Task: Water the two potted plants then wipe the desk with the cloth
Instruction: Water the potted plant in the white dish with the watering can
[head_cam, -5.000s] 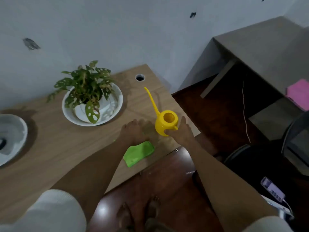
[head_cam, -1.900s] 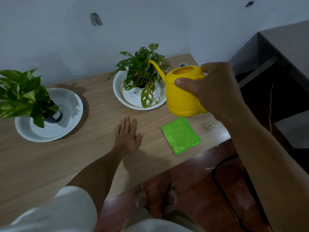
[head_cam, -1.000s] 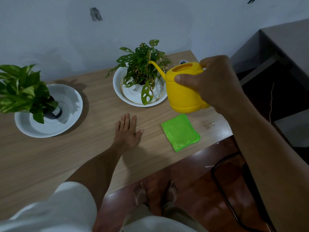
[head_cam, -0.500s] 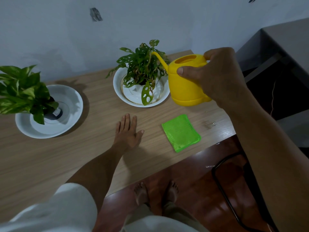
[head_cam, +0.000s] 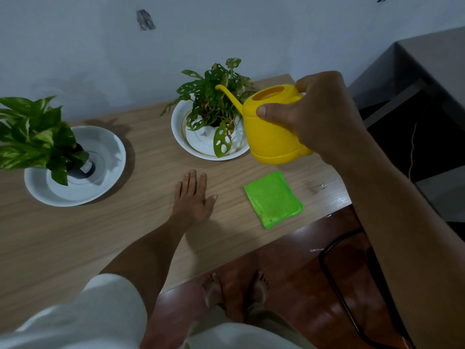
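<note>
My right hand [head_cam: 324, 114] grips the yellow watering can [head_cam: 273, 127], spout aimed at the one-o'clock monstera plant [head_cam: 216, 96]; my left hand [head_cam: 193, 197] lies open, empty, bracing on the desk [head_cam: 141, 222].

Wood-grain tabletop [head_cam: 141, 230] against wall. On it: two white dishes [head_cam: 75, 195] [head_cam: 176, 127], each carrying a potted plant; folded green cloth [head_cam: 273, 199] near front right edge; left hand [head_cam: 192, 201] flat, palm down, between.
</note>
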The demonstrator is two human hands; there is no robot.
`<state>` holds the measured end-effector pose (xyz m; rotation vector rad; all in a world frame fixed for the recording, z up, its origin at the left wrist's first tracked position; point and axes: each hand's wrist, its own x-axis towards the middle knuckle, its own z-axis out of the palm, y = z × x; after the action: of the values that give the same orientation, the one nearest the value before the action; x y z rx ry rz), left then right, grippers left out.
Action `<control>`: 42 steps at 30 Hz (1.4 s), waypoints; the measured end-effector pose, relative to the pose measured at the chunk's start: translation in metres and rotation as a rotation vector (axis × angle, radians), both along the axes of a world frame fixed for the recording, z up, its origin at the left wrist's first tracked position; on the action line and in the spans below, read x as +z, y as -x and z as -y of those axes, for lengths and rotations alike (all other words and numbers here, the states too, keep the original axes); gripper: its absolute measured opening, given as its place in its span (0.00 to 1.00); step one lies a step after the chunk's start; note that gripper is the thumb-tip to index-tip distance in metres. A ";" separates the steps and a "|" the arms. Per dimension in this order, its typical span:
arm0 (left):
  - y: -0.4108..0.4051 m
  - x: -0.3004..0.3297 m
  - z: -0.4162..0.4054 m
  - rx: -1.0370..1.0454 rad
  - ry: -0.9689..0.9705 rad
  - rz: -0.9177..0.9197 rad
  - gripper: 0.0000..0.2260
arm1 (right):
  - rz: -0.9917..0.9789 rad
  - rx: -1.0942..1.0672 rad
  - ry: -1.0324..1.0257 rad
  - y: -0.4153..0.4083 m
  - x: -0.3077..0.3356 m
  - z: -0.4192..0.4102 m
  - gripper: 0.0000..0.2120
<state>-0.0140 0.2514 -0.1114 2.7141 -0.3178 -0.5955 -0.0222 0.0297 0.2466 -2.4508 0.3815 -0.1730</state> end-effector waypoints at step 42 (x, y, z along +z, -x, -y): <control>0.000 0.001 0.000 0.012 0.001 -0.012 0.35 | -0.045 -0.007 -0.031 0.010 0.005 0.013 0.43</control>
<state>-0.0140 0.2515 -0.1108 2.7086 -0.2981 -0.6078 -0.0321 0.0171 0.2514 -2.4261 0.4096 -0.1146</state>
